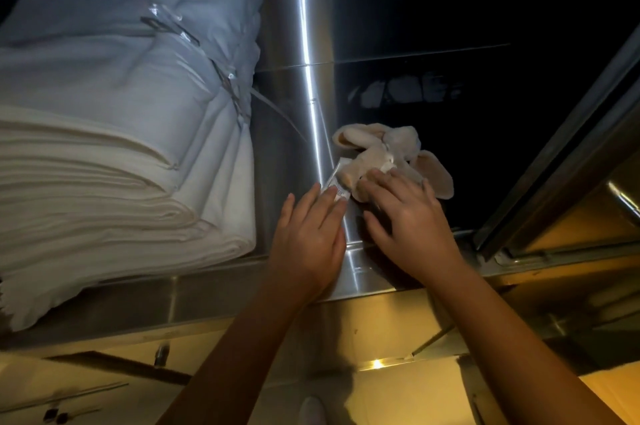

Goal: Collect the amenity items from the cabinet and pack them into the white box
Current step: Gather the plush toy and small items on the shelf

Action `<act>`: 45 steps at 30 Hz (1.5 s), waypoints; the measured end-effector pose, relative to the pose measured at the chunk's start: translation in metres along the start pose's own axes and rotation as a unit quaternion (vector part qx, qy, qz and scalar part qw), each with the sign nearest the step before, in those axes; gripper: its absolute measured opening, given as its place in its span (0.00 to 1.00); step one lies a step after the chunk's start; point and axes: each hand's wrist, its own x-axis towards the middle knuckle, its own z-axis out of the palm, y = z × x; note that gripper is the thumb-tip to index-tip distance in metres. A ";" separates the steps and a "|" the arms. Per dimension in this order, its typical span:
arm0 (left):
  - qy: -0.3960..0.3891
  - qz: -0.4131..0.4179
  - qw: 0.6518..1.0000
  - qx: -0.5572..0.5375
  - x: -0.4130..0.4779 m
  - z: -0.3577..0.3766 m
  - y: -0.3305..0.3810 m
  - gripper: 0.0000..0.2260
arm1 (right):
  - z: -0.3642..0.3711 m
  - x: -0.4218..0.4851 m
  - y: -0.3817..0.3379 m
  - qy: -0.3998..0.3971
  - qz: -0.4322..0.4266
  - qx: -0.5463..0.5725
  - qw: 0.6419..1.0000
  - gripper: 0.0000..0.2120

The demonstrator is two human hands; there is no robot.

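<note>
Inside the dim cabinet (291, 26), a steel shelf (363, 272) carries a stack of folded white linen (104, 165) on the left side. Near the middle lies a beige plush toy (394, 147), with a small white packet (334, 182) just beside it. The left hand (308, 234) lies flat, fingers straight, touching the packet. The right hand (412, 223), fingers spread, rests on the plush toy.

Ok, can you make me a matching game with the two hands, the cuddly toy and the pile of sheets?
1 left hand
2 right hand
3 cuddly toy
4 pile of sheets

A white, at the left of the metal shelf
B fingers on the small white packet
C beige and floppy
D fingers on the cuddly toy

Pairs: 1-B, 2-D, 3-C, 4-A
</note>
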 end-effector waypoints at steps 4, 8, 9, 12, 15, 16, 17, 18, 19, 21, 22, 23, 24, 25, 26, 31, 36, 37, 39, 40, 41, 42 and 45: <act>-0.012 0.001 1.000 0.000 0.011 0.002 -0.010 0.19 | 0.006 0.018 0.001 0.004 -0.001 -0.002 1.000 0.23; -0.028 0.000 1.000 -0.007 0.016 0.006 -0.015 0.17 | 0.014 0.032 0.000 -0.003 -0.018 -0.007 1.000 0.23; -0.033 -0.002 0.999 -0.009 0.016 0.007 -0.017 0.16 | 0.016 0.035 0.000 -0.014 -0.017 -0.012 1.000 0.24; -0.057 -0.011 0.998 -0.024 0.015 0.013 -0.020 0.17 | 0.022 0.040 0.004 -0.050 -0.012 -0.041 0.998 0.25; -0.081 -0.017 0.996 -0.041 0.013 0.019 -0.022 0.19 | 0.023 0.040 0.008 -0.056 -0.022 -0.048 0.997 0.24; -0.083 -0.016 0.996 -0.041 0.012 0.020 -0.022 0.20 | 0.022 0.040 0.009 -0.051 -0.029 -0.046 0.997 0.22; -0.087 -0.018 0.995 -0.041 0.011 0.021 -0.022 0.20 | 0.021 0.038 0.011 -0.048 -0.035 -0.048 0.997 0.20; -0.090 -0.021 0.995 -0.042 0.010 0.022 -0.021 0.20 | 0.021 0.036 0.013 -0.048 -0.041 -0.053 0.997 0.19; -0.091 -0.024 0.995 -0.045 0.010 0.023 -0.021 0.20 | 0.021 0.034 0.015 -0.052 -0.046 -0.058 0.996 0.18; -0.087 -0.028 0.995 -0.049 0.009 0.024 -0.020 0.20 | 0.021 0.029 0.018 -0.059 -0.053 -0.052 0.995 0.17; -0.089 -0.032 0.994 -0.049 0.009 0.024 -0.019 0.20 | 0.022 0.027 0.020 -0.059 -0.055 -0.042 0.996 0.18; -0.090 -0.034 0.994 -0.048 0.008 0.024 -0.018 0.20 | 0.022 0.024 0.022 -0.058 -0.058 -0.031 0.996 0.18; -0.089 -0.033 0.994 -0.046 0.008 0.024 -0.017 0.20 | 0.023 0.023 0.023 -0.057 -0.060 -0.021 0.996 0.19; -0.086 -0.033 0.995 -0.045 0.007 0.024 -0.016 0.20 | 0.023 0.021 0.024 -0.058 -0.062 -0.013 0.996 0.19; -0.085 -0.035 0.995 -0.044 0.006 0.023 -0.015 0.19 | 0.023 0.020 0.025 -0.062 -0.064 -0.008 0.996 0.19; -0.071 -0.038 0.997 -0.016 0.002 0.020 -0.009 0.20 | 0.023 0.016 0.025 -0.086 -0.069 -0.002 0.994 0.22; -0.078 -0.055 0.995 -0.013 0.001 0.020 -0.010 0.19 | 0.017 0.019 0.024 -0.046 -0.073 -0.012 0.996 0.23; -0.086 -0.061 0.994 -0.017 0.002 0.020 -0.010 0.20 | 0.017 0.022 0.024 -0.037 -0.069 -0.014 0.997 0.24; -0.096 -0.067 0.993 -0.015 0.003 0.022 -0.012 0.21 | 0.016 0.029 0.025 -0.033 -0.051 -0.019 0.998 0.25; -0.102 -0.067 0.992 -0.009 0.004 0.023 -0.014 0.22 | 0.016 0.034 0.027 -0.037 -0.040 -0.023 0.998 0.26; -0.105 -0.066 0.992 -0.007 0.005 0.024 -0.015 0.22 | 0.017 0.039 0.029 -0.044 -0.028 -0.027 0.998 0.27; -0.105 -0.064 0.992 -0.009 0.006 0.025 -0.016 0.23 | 0.017 0.044 0.032 -0.053 -0.017 -0.030 0.998 0.29; -0.109 -0.057 0.992 -0.017 0.008 0.028 -0.019 0.24 | 0.020 0.052 0.035 -0.080 -0.005 -0.037 0.996 0.29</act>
